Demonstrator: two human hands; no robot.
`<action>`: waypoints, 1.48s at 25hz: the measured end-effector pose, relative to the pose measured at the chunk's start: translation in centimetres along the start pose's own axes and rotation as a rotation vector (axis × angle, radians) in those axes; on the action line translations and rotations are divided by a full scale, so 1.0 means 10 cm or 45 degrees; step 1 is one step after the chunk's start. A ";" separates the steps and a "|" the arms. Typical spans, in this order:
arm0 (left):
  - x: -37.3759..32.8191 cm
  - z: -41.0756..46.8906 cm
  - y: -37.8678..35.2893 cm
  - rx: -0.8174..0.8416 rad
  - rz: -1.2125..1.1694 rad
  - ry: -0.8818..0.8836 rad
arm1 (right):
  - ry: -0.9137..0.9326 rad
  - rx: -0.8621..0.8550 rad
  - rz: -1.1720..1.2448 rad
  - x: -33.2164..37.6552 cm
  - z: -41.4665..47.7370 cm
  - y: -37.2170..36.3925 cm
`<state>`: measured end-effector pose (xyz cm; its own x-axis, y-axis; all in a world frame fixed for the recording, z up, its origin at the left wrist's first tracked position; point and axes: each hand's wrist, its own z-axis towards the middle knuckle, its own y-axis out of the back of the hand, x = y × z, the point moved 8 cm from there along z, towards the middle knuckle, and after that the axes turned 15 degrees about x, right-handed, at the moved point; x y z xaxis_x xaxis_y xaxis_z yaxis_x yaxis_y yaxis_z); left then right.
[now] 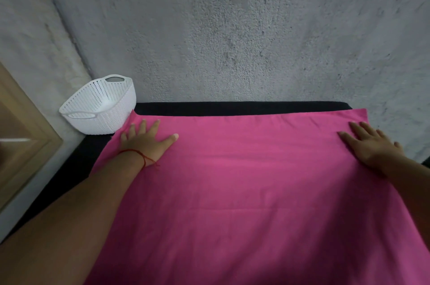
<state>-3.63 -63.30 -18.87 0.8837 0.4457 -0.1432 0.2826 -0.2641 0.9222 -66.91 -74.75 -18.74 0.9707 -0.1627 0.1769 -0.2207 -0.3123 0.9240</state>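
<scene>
A large pink cloth (244, 180) lies spread flat over a black surface (232, 107), reaching from the far edge down to the bottom of the view. My left hand (146, 141) rests flat on the cloth near its far left corner, fingers straight and spread; a thin red thread circles that wrist. My right hand (370, 145) presses flat on the cloth near its far right corner, fingers straight. Neither hand holds anything.
A white perforated plastic basket (102, 107) with handle slots stands tilted at the far left corner, touching the cloth's edge, and looks empty. A rough grey wall (232, 28) rises right behind the black surface. A beige wooden frame (21, 135) stands at the left.
</scene>
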 end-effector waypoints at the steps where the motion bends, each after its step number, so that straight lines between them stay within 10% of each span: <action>1: -0.01 0.01 -0.01 0.008 -0.005 0.001 | 0.005 -0.021 0.008 -0.01 0.03 0.01; 11: -0.30 0.07 0.00 -0.013 0.016 0.003 | 0.005 -0.043 -0.027 -0.63 0.88 0.01; 30: 0.14 0.55 0.19 0.011 0.148 -0.096 | 0.094 -0.037 -0.120 0.39 0.34 -0.04; 37: -0.80 -0.40 -0.26 -0.031 0.152 -0.347 | 0.057 -0.006 -0.093 0.38 0.25 -0.03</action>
<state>-12.94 -62.74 -18.69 0.9787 0.1657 -0.1212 0.1644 -0.2787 0.9462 -63.37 -77.65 -19.19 0.9875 -0.0975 0.1237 -0.1487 -0.3174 0.9366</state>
